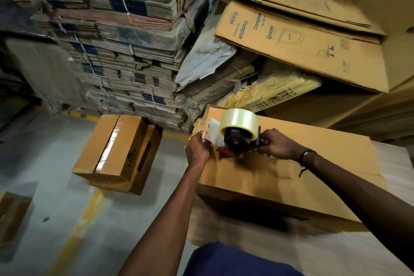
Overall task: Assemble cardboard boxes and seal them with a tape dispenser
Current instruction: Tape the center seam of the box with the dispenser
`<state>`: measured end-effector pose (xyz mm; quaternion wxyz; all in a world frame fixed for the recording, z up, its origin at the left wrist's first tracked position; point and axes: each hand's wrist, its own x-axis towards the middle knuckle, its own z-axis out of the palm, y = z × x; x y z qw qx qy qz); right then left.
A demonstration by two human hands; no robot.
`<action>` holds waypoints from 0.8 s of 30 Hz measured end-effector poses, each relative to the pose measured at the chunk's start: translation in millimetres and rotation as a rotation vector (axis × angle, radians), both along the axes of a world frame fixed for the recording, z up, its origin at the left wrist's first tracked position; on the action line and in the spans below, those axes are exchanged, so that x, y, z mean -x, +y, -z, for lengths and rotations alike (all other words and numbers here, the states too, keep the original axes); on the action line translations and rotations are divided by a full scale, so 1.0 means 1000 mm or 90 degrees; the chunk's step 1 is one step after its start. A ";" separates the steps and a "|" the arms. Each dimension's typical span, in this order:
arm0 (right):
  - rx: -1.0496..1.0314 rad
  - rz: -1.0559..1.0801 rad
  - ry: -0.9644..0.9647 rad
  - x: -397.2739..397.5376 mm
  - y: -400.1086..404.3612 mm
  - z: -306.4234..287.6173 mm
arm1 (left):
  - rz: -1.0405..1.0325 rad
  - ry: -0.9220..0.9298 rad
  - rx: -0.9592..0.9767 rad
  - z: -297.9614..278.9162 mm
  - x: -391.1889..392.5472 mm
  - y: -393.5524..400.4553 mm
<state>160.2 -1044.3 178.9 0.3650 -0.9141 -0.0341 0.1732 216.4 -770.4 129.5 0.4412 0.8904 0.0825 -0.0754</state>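
A long brown cardboard box [291,177] lies on a pale table at centre right. On its top, near the left end, stands a red and black tape dispenser [240,139] with a roll of clear tape. My right hand [279,144] grips the dispenser's handle. My left hand [198,151] curls over the box's left end, its fingers pressing the loose tape end against the edge. A strip of clear tape runs from the roll down to that edge.
A taped box [118,152] lies on the grey floor to the left, by a yellow floor line [89,210]. Tall stacks of bundled flat cartons [125,47] stand behind. Flattened printed cartons [302,38] lean at upper right. Another box [13,215] shows at far left.
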 end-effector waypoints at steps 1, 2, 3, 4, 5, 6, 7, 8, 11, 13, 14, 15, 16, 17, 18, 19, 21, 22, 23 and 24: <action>-0.069 -0.005 0.058 -0.002 -0.002 -0.003 | 0.000 -0.003 -0.019 0.001 0.001 0.000; -0.149 0.006 0.121 -0.004 -0.005 -0.005 | 0.000 -0.008 -0.039 0.002 0.002 -0.001; -0.232 0.032 0.189 -0.005 -0.006 -0.006 | 0.001 -0.013 -0.058 0.003 0.003 -0.002; -0.290 0.061 0.241 -0.006 -0.006 -0.007 | 0.003 -0.015 -0.070 0.003 0.004 -0.002; -0.310 0.079 0.265 -0.005 -0.006 -0.008 | 0.006 -0.018 -0.077 0.003 0.005 -0.002; -0.287 0.085 0.254 -0.004 -0.003 -0.008 | 0.008 -0.022 -0.086 0.003 0.005 -0.002; -0.225 0.080 0.209 -0.002 -0.001 -0.008 | 0.011 -0.028 -0.095 0.003 0.005 -0.002; -0.150 0.067 0.151 0.000 0.002 -0.008 | 0.015 -0.036 -0.102 0.002 0.006 -0.002; -0.022 0.061 0.035 0.006 0.007 -0.008 | 0.025 -0.063 -0.101 0.002 0.009 -0.002; 0.026 0.062 0.012 0.010 0.005 -0.007 | 0.031 -0.073 -0.093 -0.001 0.012 -0.001; 0.049 0.060 0.003 0.013 0.003 -0.007 | 0.033 -0.076 -0.088 -0.001 0.013 0.000; 0.067 0.061 -0.004 0.015 -0.001 -0.007 | 0.034 -0.075 -0.080 -0.001 0.013 0.001; 0.078 0.067 -0.005 0.018 -0.007 -0.008 | 0.036 -0.075 -0.069 -0.003 0.013 0.000; 0.083 0.077 -0.006 0.023 -0.016 -0.009 | 0.038 -0.075 -0.062 -0.004 0.013 0.000; 0.083 0.087 -0.005 0.028 -0.026 -0.009 | 0.038 -0.076 -0.061 -0.005 0.012 0.000; 0.083 0.095 -0.004 0.034 -0.038 -0.009 | 0.037 -0.076 -0.063 -0.005 0.011 0.000; 0.098 0.098 -0.005 0.050 -0.063 -0.008 | 0.030 -0.078 -0.064 -0.003 0.012 -0.001; 0.107 0.100 -0.005 0.057 -0.075 -0.008 | 0.025 -0.077 -0.061 -0.002 0.012 -0.002; 0.110 0.101 -0.005 0.064 -0.084 -0.007 | 0.022 -0.075 -0.059 -0.002 0.013 -0.003; 0.113 0.098 -0.004 0.069 -0.092 -0.006 | 0.022 -0.076 -0.067 -0.002 0.014 -0.006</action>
